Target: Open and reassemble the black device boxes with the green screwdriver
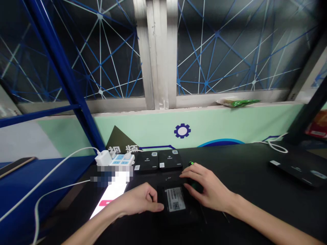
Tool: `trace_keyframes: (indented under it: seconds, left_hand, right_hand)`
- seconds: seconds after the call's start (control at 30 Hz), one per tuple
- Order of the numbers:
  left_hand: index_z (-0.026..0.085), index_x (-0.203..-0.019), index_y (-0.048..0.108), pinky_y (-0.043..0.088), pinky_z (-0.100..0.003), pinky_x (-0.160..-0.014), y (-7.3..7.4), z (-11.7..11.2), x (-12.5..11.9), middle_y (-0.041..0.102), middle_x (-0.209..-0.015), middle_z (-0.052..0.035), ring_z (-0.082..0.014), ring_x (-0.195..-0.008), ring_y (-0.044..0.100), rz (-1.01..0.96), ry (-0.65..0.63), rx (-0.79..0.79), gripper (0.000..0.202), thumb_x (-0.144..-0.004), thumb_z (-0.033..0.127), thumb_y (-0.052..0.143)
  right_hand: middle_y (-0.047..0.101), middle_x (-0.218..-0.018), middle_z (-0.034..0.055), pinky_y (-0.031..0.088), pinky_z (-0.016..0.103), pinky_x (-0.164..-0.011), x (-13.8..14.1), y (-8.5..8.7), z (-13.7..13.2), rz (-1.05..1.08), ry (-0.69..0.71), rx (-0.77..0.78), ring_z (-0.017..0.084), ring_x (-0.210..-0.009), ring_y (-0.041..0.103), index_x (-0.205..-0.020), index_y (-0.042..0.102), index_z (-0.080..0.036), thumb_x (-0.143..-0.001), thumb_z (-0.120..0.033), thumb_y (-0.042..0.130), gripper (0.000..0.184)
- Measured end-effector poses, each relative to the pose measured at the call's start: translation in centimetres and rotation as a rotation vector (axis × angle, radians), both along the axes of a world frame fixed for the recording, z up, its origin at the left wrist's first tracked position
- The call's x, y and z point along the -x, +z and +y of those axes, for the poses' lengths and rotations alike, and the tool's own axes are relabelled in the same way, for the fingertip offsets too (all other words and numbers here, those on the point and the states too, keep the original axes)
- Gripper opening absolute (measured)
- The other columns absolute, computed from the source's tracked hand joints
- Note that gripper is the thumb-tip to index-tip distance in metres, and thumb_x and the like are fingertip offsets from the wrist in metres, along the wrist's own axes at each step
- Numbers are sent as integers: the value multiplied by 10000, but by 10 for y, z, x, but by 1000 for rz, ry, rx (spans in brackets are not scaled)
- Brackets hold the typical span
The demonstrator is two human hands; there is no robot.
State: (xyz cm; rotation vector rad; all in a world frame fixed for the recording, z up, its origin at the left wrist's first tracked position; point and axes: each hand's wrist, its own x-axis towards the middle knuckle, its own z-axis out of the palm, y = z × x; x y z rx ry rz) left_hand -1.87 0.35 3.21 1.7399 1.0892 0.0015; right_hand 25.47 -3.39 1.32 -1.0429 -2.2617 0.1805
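Note:
A flat black box (pixel 163 217) with a white printed label (pixel 175 199) lies on the black table in front of me. My left hand (pixel 143 200) is at its left side, fingers curled in and thumb reaching the box's edge; nothing shows in its grip. My right hand (pixel 208 185) is at the box's right, fingers stretched and apart from the thumb. Partly hidden beneath it is a dark thing with green parts (pixel 191 163), whose kind I cannot make out. Small pale marks (pixel 168 178) show just beyond the label.
Two black boxes (pixel 146 161) (pixel 170 160) lie behind the work area. A white power strip (pixel 122 160) with plugs and a lit phone (pixel 112 194) are at left. Another black device (pixel 297 173) lies at right. Thin dark rods (pixel 226 217) rest near my right wrist.

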Motion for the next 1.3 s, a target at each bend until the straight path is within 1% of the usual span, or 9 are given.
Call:
trace_keyframes:
  seconds: [0.17,0.37,0.73,0.87,0.93,1.0,1.1,1.17,1.3]
  left_hand:
    - [203,-629,496,133,-238,-410,-1,1,1,368,-428,109,-78,-419,252,0,-3,7,574,-648,727,730]
    - [207,-628,491,135,-239,-407,-6,4,3,371,-420,112,-77,-412,248,-11,-12,16,542,-676,689,735]
    - [212,-621,466,128,-232,-400,-6,5,3,348,-414,116,-74,-402,232,-18,-24,32,534,-690,668,737]
    - [214,-634,466,142,-227,-404,-7,5,3,349,-419,116,-77,-408,245,-16,-36,21,522,-714,663,719]
    - [212,-640,475,142,-230,-407,-7,5,4,363,-426,112,-78,-412,256,-4,-37,9,514,-725,661,709]
    - [212,-639,478,140,-234,-409,-7,5,4,365,-427,110,-80,-415,261,8,-38,0,508,-731,657,704]
    - [215,-638,477,147,-234,-416,-6,4,4,363,-426,111,-82,-416,268,10,-38,-1,503,-730,652,706]
    - [215,-637,473,151,-233,-420,-5,4,4,365,-430,111,-82,-418,272,8,-33,-1,507,-726,656,707]
    - [214,-639,474,158,-232,-424,-3,3,4,362,-431,110,-85,-427,276,5,-29,8,514,-718,664,710]
  right_hand:
    - [663,-1096,68,473,394,-883,1,4,-2,-78,151,81,223,-948,618,-1126,654,-206,-817,-391,708,363]
    - [634,-1127,85,438,458,-898,3,5,-7,-177,139,99,253,-922,608,-1146,681,-229,-766,-553,728,502]
    - [639,-1130,93,459,434,-868,4,2,-10,-155,109,93,267,-941,614,-1137,703,-244,-762,-561,728,492]
    - [664,-1106,67,449,400,-889,0,3,-6,-74,114,65,233,-931,633,-1063,696,-234,-777,-511,733,400]
    - [674,-1080,54,438,382,-897,-5,6,-1,-46,55,26,215,-938,636,-1047,671,-231,-862,-424,656,268]
    - [682,-967,46,447,342,-798,-11,8,5,-44,-104,-11,206,-881,637,-1000,642,-222,-920,-309,550,150]
    - [663,-784,15,376,293,-594,-22,7,16,-126,-384,38,189,-664,610,-954,575,-218,-867,-238,541,95]
    - [648,-710,-4,301,277,-534,-27,2,22,-189,-487,113,189,-585,588,-965,536,-222,-831,-269,576,147]
    - [633,-677,3,257,269,-524,-32,-9,28,-259,-525,237,219,-606,600,-1051,499,-216,-789,-312,622,304]
